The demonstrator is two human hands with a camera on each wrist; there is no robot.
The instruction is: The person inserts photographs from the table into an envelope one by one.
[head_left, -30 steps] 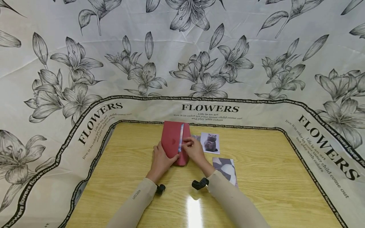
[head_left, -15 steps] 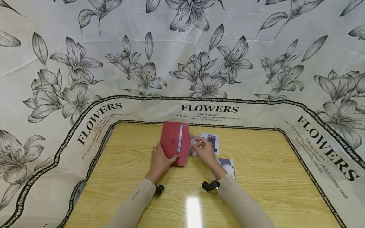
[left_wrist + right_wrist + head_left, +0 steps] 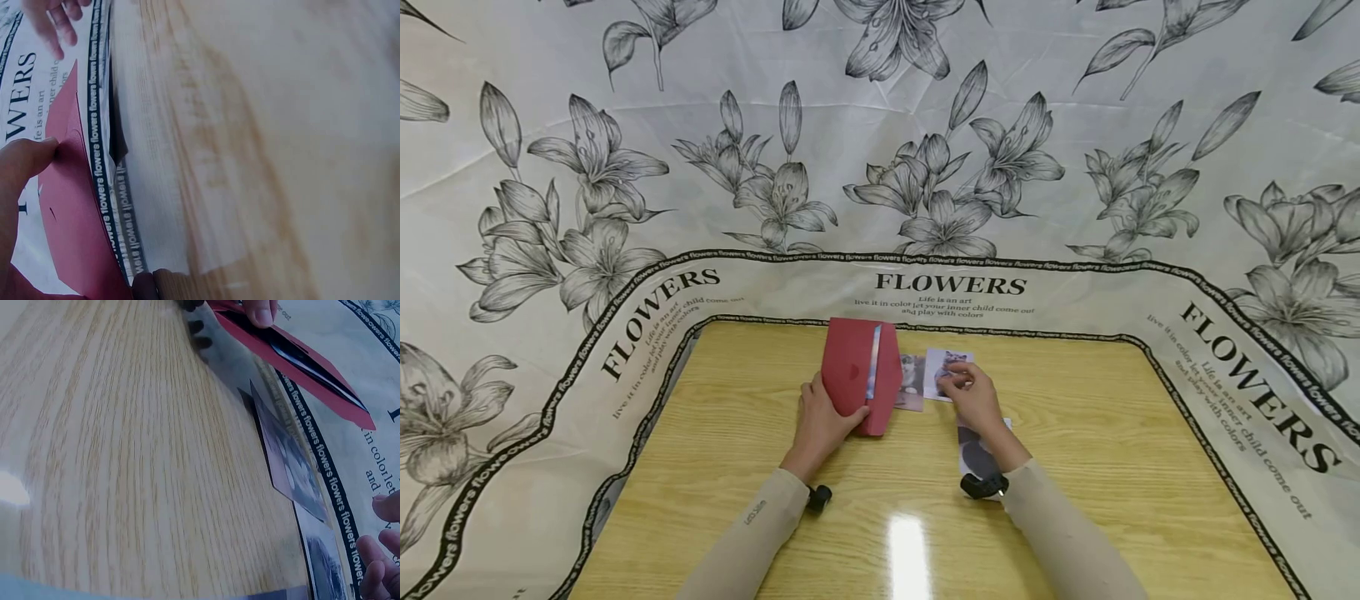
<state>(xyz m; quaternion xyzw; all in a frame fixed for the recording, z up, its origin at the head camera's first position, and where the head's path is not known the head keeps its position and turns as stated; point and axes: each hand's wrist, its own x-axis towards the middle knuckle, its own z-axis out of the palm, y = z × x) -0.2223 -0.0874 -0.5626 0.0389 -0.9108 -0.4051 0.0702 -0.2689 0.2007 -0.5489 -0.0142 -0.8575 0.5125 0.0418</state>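
My left hand [image 3: 822,427] grips the lower part of a red envelope [image 3: 844,362], thumb on its front, and holds it tilted above the table. A bluish photo card [image 3: 874,367] shows in the envelope's mouth, beneath the raised flap. Over a cat photo [image 3: 933,371] hovers my right hand [image 3: 981,404], its fingers loosely bent. In the right wrist view the right hand's fingers [image 3: 373,575] stand apart from the thumb and hold nothing. Beside the envelope lies another animal photo [image 3: 912,393], partly behind the flap.
A grey-and-white photo [image 3: 973,450] lies nearer me, partly hidden under my right forearm. The wood-grain table [image 3: 760,500] ends at the back and sides against a white floral cloth [image 3: 805,292].
My right hand has let go of the card at the envelope's mouth and moved right, over the cat photo. The left hand and envelope have stayed in place.
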